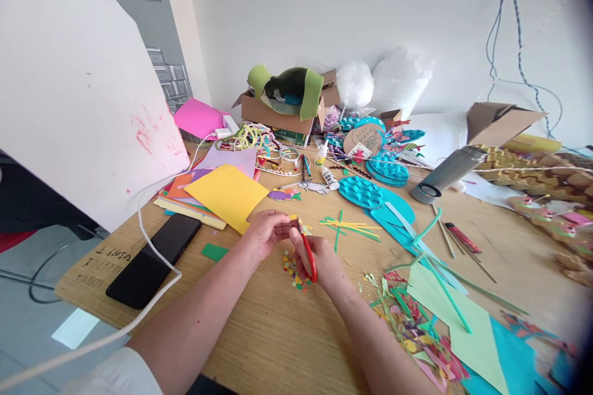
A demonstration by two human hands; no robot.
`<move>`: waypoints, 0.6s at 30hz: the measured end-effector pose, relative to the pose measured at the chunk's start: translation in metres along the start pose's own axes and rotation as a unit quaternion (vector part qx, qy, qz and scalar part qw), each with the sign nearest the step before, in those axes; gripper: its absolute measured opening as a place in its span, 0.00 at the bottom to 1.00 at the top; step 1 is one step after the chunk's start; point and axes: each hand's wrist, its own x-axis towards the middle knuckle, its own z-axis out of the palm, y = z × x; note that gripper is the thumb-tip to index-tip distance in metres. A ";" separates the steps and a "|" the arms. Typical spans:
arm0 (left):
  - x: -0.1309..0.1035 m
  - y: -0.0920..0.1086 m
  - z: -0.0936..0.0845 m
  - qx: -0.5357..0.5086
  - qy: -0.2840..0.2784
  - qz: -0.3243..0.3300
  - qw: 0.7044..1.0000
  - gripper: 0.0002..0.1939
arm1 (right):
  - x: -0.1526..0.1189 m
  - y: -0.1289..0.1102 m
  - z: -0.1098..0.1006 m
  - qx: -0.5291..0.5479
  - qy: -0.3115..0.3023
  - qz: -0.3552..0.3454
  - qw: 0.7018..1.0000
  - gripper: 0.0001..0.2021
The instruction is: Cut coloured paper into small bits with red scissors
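My right hand (319, 262) grips red-handled scissors (311, 264), their blades pointing up and away from me over the table. Close against the blades, my left hand (265, 233) is pinched on a small piece of yellow paper (293, 218), partly hidden by the fingers. Beneath and beside the hands lies a scatter of small colored paper bits (291, 266). Thin yellow and green paper strips (352, 228) lie just to the right. A green paper piece (215, 252) rests left of my left wrist.
A black phone (155, 259) and white cable (141, 216) lie left, below stacked colored paper (227, 194). Glue bottles (330, 179), blue paper plates (361, 192) and a steel flask (447, 174) stand or lie farther back. Paper scraps (412, 327) are heaped front right.
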 end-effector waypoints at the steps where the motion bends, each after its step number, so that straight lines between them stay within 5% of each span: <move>1: 0.001 0.001 -0.001 0.010 -0.006 -0.004 1.000 0.06 | 0.000 0.000 0.000 0.002 -0.007 -0.002 1.000 0.31; 18: 0.004 0.005 -0.006 0.030 -0.022 -0.029 0.999 0.06 | -0.003 -0.005 -0.001 -0.014 -0.008 -0.005 1.000 0.31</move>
